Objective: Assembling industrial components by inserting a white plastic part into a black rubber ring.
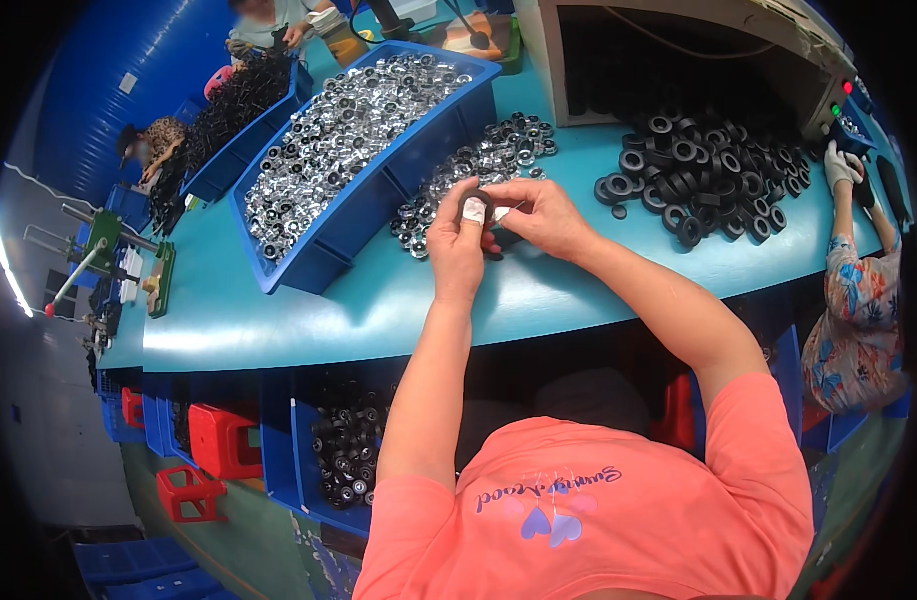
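Above the near part of the turquoise table, my left hand (457, 248) grips a black ring (486, 200), its white-wrapped thumb pressed against it. My right hand (551, 215) meets it from the right, thumb and fingers closed together close to the ring. A white wrap also shows at the right fingertips. What those right fingers pinch is too small to make out. Just beyond the hands lies a loose heap of shiny silver wheel-like parts (514, 145). To the right is a pile of black rings (714, 165), like the one held.
A long blue bin (329, 250) full of silver parts stands left of my hands. Behind it, another bin holds black parts (241, 100). A beige machine housing (544, 60) opens over the ring pile. Under the table sits a bin of wheels (349, 450). Co-workers sit far left and right.
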The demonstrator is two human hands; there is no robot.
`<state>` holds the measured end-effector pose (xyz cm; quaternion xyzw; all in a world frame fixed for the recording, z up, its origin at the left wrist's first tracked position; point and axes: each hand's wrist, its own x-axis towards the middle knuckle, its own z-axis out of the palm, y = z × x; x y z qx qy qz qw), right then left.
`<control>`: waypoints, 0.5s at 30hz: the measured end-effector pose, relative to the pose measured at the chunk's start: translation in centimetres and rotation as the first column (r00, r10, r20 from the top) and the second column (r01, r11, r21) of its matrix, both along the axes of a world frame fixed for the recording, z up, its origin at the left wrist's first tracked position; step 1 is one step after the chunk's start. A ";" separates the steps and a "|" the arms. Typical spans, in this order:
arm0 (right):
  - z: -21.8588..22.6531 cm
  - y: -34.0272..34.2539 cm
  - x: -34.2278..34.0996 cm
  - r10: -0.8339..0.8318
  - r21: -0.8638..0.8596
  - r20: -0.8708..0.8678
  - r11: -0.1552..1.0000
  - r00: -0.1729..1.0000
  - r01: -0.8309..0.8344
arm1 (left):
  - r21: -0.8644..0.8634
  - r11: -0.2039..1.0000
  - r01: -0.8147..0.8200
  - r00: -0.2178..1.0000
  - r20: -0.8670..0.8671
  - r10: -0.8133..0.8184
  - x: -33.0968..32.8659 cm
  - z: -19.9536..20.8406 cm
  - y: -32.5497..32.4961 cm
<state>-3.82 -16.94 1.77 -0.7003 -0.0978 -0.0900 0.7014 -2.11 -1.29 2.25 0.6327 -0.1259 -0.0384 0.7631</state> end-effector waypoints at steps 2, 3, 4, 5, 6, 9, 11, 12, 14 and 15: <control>0.3 -0.4 -0.3 0.007 -0.106 0.063 0.994 0.998 -0.001 | 0.019 1.000 0.009 1.000 0.027 -0.010 0.2 -0.1 0.1; 0.5 -0.4 -0.5 0.004 -0.159 0.068 0.987 0.998 0.007 | 0.024 1.000 -0.002 0.998 0.057 0.000 0.3 -0.4 0.1; 0.8 -0.4 -0.7 0.003 -0.212 0.075 0.977 0.997 0.013 | 0.026 1.000 -0.014 0.996 0.088 0.012 0.5 -0.6 0.1; 1.0 -0.4 -0.9 0.004 -0.265 0.083 0.964 0.997 0.019 | 0.058 0.998 -0.034 0.995 0.099 0.028 0.6 -0.8 0.1; 0.9 -0.3 -0.9 0.005 -0.260 0.082 0.965 0.997 0.016 | 0.089 0.995 -0.054 0.993 0.110 0.044 0.8 -1.0 0.2; 0.6 0.1 -0.6 0.049 -0.228 -0.025 0.972 0.998 -0.053 | 0.162 0.977 -0.138 0.952 0.294 0.086 1.8 -2.7 0.3; 0.4 -0.5 0.1 0.102 -0.159 -0.232 0.977 0.967 -0.141 | 0.174 0.978 -0.111 0.950 0.308 0.053 1.4 -1.7 -0.4; 0.4 -0.6 0.2 0.098 -0.025 -0.215 0.994 0.972 -0.105 | 0.164 0.985 -0.060 0.970 0.240 0.019 0.8 -1.3 -0.5; 0.7 -0.5 0.3 0.088 0.247 -0.178 0.968 0.980 -0.042 | 0.156 0.988 -0.001 0.978 0.204 -0.032 -0.2 -0.3 -0.7; 1.1 -0.8 0.2 0.097 0.213 -0.149 0.975 0.984 -0.063 | 0.159 0.987 0.013 0.971 0.234 -0.050 -0.4 -0.2 -0.9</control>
